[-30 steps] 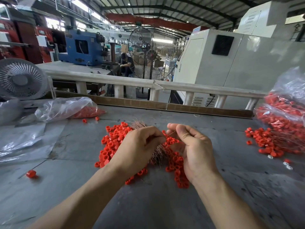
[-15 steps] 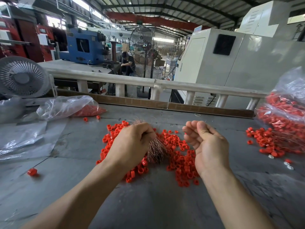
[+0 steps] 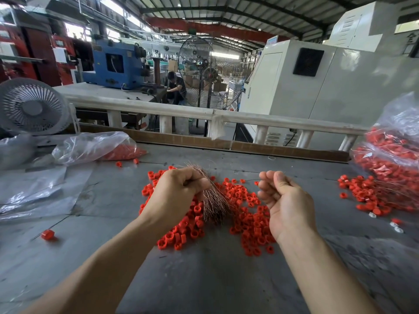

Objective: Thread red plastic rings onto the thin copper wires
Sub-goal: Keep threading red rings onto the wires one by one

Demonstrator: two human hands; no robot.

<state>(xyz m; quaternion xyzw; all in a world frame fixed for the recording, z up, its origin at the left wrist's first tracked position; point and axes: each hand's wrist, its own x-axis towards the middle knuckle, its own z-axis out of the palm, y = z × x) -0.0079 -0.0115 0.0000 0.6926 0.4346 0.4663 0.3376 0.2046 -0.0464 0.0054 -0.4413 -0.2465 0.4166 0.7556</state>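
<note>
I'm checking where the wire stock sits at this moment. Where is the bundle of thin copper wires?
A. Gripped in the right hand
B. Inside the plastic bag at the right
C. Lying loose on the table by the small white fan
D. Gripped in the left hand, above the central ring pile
D: the left hand grips the bundle of copper wires, its strands fanning down over the central pile of red rings.

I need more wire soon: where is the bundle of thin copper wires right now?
In the head view, the bundle of thin copper wires is centre-table, gripped in the left hand, hanging over the pile of red plastic rings.
</note>
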